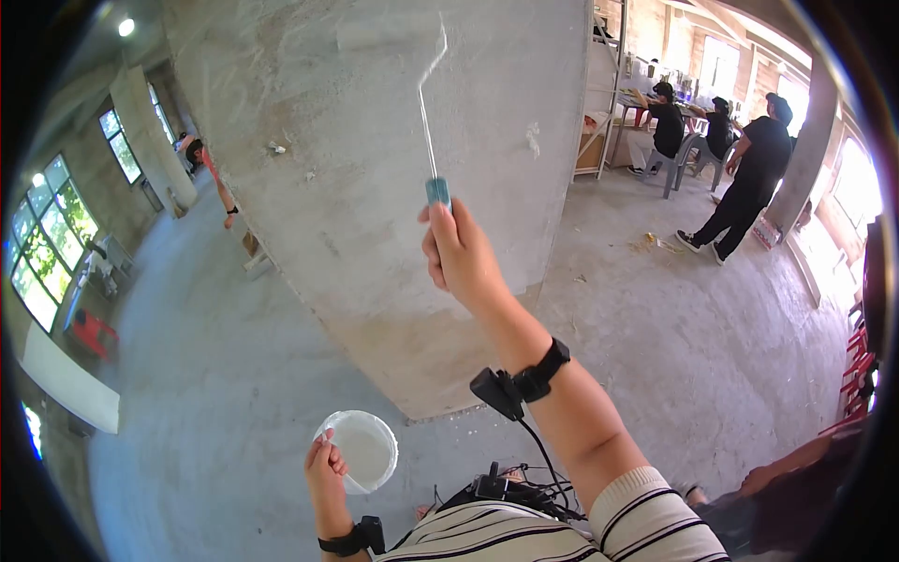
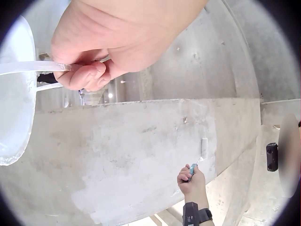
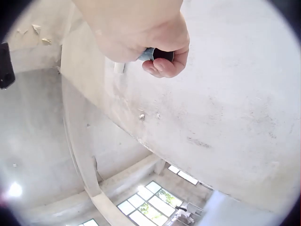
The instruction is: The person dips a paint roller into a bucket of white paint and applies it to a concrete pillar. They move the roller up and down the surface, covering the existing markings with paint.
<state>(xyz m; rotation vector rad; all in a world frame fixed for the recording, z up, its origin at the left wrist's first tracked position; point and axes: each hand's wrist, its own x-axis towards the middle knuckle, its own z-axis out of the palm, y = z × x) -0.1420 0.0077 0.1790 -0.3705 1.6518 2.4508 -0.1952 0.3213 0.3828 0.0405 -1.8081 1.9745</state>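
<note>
My right hand [image 1: 461,251] grips the teal handle [image 1: 437,191] of a paint roller, arm stretched up and forward. Its wire frame [image 1: 426,103] rises to a pale roller sleeve [image 2: 204,148], which lies against the upper part of a grey, partly whitened wall [image 1: 375,215]. In the right wrist view the curled fingers [image 3: 162,68] wrap the handle's end. Low on the left, my left hand [image 1: 326,465] holds a white bucket [image 1: 393,440] by its thin handle [image 2: 28,68], pinched between thumb and fingers. Whitish paint [image 1: 363,454] shows inside the bucket.
At the right, a person in black [image 1: 763,150] stands behind others seated on grey stools [image 1: 667,167] at a table. Another person [image 1: 225,192] is partly hidden behind the wall's left edge. Red stools [image 1: 857,365] line the far right. A red chair [image 1: 92,330] stands left.
</note>
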